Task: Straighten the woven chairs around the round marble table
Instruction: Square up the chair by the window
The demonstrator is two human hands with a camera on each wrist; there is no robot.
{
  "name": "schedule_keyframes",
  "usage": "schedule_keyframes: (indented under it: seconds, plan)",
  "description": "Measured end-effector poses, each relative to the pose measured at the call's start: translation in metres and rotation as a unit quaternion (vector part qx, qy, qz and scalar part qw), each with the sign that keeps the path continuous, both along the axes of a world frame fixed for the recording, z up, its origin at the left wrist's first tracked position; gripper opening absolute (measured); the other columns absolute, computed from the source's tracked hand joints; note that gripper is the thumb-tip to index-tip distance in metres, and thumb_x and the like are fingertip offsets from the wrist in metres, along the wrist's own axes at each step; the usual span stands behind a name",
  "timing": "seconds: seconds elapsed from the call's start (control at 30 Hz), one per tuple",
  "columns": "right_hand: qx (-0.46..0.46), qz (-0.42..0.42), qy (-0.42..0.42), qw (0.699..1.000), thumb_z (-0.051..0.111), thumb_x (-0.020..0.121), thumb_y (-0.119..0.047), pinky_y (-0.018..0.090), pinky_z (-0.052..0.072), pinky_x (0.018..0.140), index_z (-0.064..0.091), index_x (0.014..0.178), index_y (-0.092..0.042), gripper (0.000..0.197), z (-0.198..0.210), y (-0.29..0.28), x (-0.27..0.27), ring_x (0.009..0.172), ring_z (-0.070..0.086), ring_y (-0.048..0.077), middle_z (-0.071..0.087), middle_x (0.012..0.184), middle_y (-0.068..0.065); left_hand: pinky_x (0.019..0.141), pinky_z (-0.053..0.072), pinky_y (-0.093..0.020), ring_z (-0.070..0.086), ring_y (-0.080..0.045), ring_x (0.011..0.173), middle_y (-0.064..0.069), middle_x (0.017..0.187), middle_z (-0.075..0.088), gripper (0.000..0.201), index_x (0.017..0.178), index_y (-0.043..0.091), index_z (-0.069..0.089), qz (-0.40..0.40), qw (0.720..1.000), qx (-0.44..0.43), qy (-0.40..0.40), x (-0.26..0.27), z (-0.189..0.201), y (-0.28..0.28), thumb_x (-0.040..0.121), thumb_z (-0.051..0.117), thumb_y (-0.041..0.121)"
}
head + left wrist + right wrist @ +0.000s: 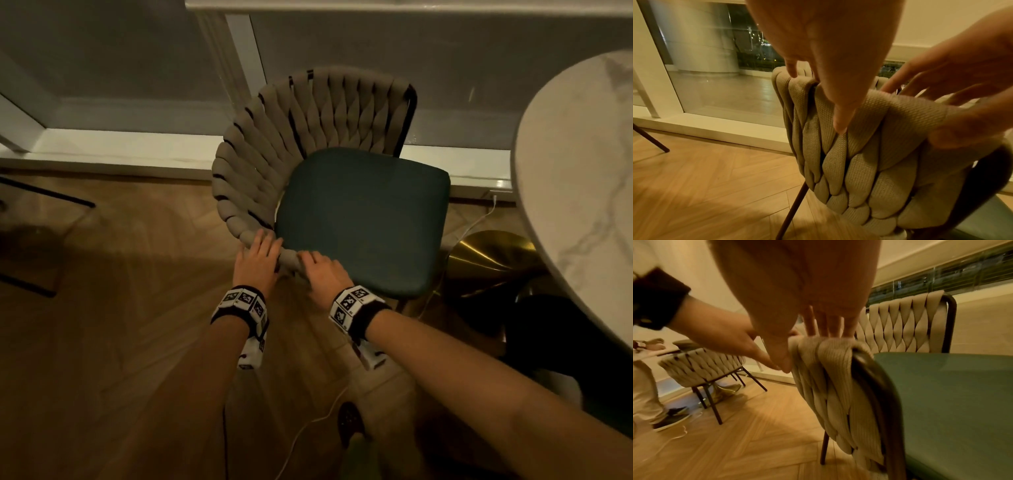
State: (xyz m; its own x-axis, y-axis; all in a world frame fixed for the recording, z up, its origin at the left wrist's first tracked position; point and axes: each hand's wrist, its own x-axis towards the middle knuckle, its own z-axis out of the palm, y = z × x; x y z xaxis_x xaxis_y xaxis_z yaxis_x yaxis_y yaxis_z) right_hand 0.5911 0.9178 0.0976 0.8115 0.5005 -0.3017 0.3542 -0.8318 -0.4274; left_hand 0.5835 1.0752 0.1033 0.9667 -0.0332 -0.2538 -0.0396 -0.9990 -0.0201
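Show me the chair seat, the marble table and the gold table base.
seat point(363, 219), head view, middle of the green cushion.
table point(582, 178), head view, bare marble top near its left edge.
base point(489, 263), head view, upper side of the gold cone under the table.

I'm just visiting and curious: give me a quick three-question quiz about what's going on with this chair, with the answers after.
1. True or false: both hands are on the woven chair.
2. Which part do the left hand and right hand hold? A) the green seat cushion B) the end of the woven backrest nearest the person C) a chair leg
3. On which side of the chair, in the head view, does the marble table lie?

Key: 1. True; the fingers of both hands curl over the woven rim. 2. B. 3. To the right, with its gold base beside the seat.
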Motion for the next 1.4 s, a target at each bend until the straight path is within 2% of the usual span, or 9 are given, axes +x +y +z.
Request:
schedule_keyframes:
  seconds: [0.27,0.67,0.77,0.9,1.1,1.23,1.3,1.33,1.4]
  plan:
    - [-0.004,-0.041,0.076,0.996,0.058,0.084,-0.026,0.044,0.053,0.080,0.048,0.121,-0.029,0.039,-0.028,-0.002,0.032,0.095,0.064,0.035,0.067,0.107,0.012,0.109,-0.005,-0.074,0.038,-0.024,0.133,0.003,0.132,0.056,0.048,0.128,0.033,0.048,-0.046,0.994,0.072,0.071,0.044,-0.011,0.014,0.082,0.062,0.042]
    - [-0.025,0.017,0.086,0.996,0.064,0.075,-0.018,0.039,0.051,0.073,0.051,0.112,-0.031,0.041,-0.012,-0.074,0.050,0.088,0.065,0.031,0.069,0.096,0.005,0.099,0.011,-0.085,0.038,-0.032,0.119,0.003,0.108,0.065,0.036,0.109,0.029,0.062,0.026,0.996,-0.040,0.071,0.046,-0.027,-0.048,0.074,0.072,0.032]
    - [-0.034,0.008,0.086,0.996,0.064,0.076,-0.019,0.041,0.053,0.074,0.051,0.109,-0.034,0.039,-0.008,-0.096,0.059,0.086,0.065,0.028,0.070,0.094,0.002,0.097,0.035,-0.070,0.040,-0.032,0.109,-0.001,0.097,0.066,0.034,0.101,0.028,0.062,0.012,0.996,-0.077,0.047,0.051,-0.036,-0.068,0.071,0.075,0.033]
    - [-0.038,-0.006,0.080,0.996,0.066,0.079,-0.016,0.040,0.051,0.077,0.051,0.112,-0.032,0.039,-0.007,-0.112,0.063,0.089,0.065,0.028,0.069,0.097,0.003,0.096,0.037,-0.041,0.043,-0.029,0.104,-0.005,0.094,0.067,0.030,0.103,0.022,0.062,-0.020,0.995,-0.095,0.015,0.057,-0.040,-0.085,0.076,0.072,0.029]
    - [-0.046,-0.021,0.060,0.997,0.064,0.080,-0.017,0.040,0.049,0.079,0.050,0.115,-0.032,0.041,-0.013,-0.106,0.043,0.091,0.065,0.029,0.069,0.098,0.003,0.095,0.041,-0.056,0.040,-0.028,0.104,-0.004,0.091,0.067,0.032,0.101,0.025,0.063,0.009,0.990,-0.138,0.019,0.040,-0.042,-0.077,0.072,0.076,0.025]
    - [-0.044,-0.032,0.058,0.997,0.064,0.081,-0.020,0.042,0.053,0.078,0.048,0.115,-0.035,0.041,-0.014,-0.108,0.022,0.088,0.066,0.028,0.070,0.095,0.002,0.093,0.041,-0.044,0.040,-0.028,0.107,-0.006,0.094,0.067,0.025,0.101,0.020,0.063,0.000,0.989,-0.145,0.025,0.023,-0.040,-0.080,0.077,0.071,0.020]
    - [-0.040,-0.036,0.061,0.997,0.063,0.081,-0.019,0.043,0.054,0.079,0.048,0.116,-0.034,0.042,-0.014,-0.109,0.012,0.088,0.066,0.028,0.070,0.096,0.003,0.102,0.033,-0.053,0.040,-0.027,0.108,-0.005,0.095,0.068,0.022,0.100,0.022,0.063,0.000,0.991,-0.135,0.027,0.013,-0.037,-0.081,0.078,0.069,0.018]
    - [-0.039,-0.038,0.064,0.996,0.062,0.081,-0.018,0.043,0.053,0.080,0.049,0.118,-0.034,0.042,-0.013,-0.111,0.008,0.089,0.065,0.029,0.070,0.096,0.003,0.107,0.017,-0.065,0.040,-0.026,0.109,-0.002,0.094,0.069,0.022,0.098,0.025,0.064,0.009,0.992,-0.124,0.030,0.008,-0.034,-0.083,0.078,0.069,0.018]
    - [-0.044,-0.037,0.063,0.996,0.062,0.081,-0.017,0.043,0.053,0.081,0.049,0.120,-0.033,0.044,-0.013,-0.112,0.002,0.090,0.065,0.029,0.070,0.098,0.004,0.093,-0.017,-0.079,0.043,-0.026,0.113,0.004,0.092,0.068,0.024,0.097,0.030,0.065,0.033,0.994,-0.095,0.039,0.001,-0.029,-0.088,0.076,0.070,0.020]
